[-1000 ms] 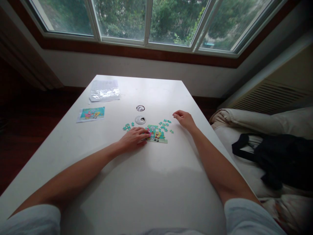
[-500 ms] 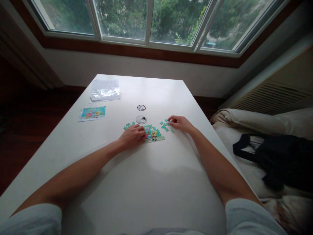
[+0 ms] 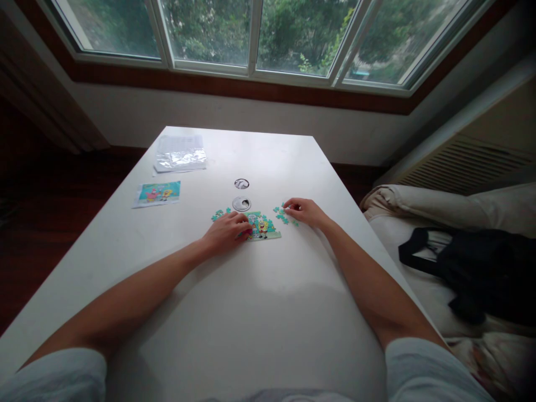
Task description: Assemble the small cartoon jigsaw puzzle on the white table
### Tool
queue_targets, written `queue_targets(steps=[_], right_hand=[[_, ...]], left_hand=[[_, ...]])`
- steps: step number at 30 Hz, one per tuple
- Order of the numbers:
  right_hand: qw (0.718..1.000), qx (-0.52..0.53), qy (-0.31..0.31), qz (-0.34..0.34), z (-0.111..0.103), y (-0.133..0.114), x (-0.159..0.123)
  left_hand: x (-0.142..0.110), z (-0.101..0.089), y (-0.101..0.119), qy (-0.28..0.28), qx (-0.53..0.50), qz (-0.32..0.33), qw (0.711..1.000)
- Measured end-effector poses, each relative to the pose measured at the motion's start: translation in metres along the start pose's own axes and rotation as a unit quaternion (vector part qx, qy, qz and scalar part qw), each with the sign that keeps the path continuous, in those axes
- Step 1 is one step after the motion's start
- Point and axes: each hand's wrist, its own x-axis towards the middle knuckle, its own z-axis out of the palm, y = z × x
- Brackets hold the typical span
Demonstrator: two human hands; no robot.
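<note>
A partly assembled jigsaw puzzle [image 3: 263,228] with a cartoon picture lies flat in the middle of the table. My left hand [image 3: 226,231] covers its left side, fingers bent together with the tips on the puzzle. Just beyond that hand are several loose green puzzle pieces [image 3: 218,214]. To the puzzle's right, my right hand [image 3: 309,213] is over another group of loose pieces [image 3: 281,216]. Its thumb and index finger are pinched at a small puzzle piece, mostly hidden by the fingertips.
Two round black-and-white discs [image 3: 242,204] appear behind the puzzle on the white table [image 3: 268,312]. A picture card [image 3: 159,193] and a clear plastic bag [image 3: 182,153] lie at the left. Right of the table, a dark garment [image 3: 486,268] rests on a pale seat.
My right hand has shifted slightly left over the loose pieces. My left hand stays on the puzzle, which sits nearly the same.
</note>
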Motion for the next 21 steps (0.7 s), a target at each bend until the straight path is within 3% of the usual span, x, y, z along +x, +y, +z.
queue_targets(steps=[4, 12, 21], right_hand=[[1.0, -0.018, -0.007, 0.009, -0.003, -0.003, -0.001], [0.98, -0.157, -0.113, -0.043, -0.014, -0.031, -0.008], [0.972, -0.223, -0.076, -0.017, -0.006, -0.031, -0.007]], left_hand=[[-0.001, 0.002, -0.002, 0.003, -0.009, -0.001, 1.0], [0.0, 0.004, -0.013, 0.058, -0.029, -0.017, 0.998], [0.0, 0.006, -0.025, 0.095, -0.022, -0.048, 0.994]])
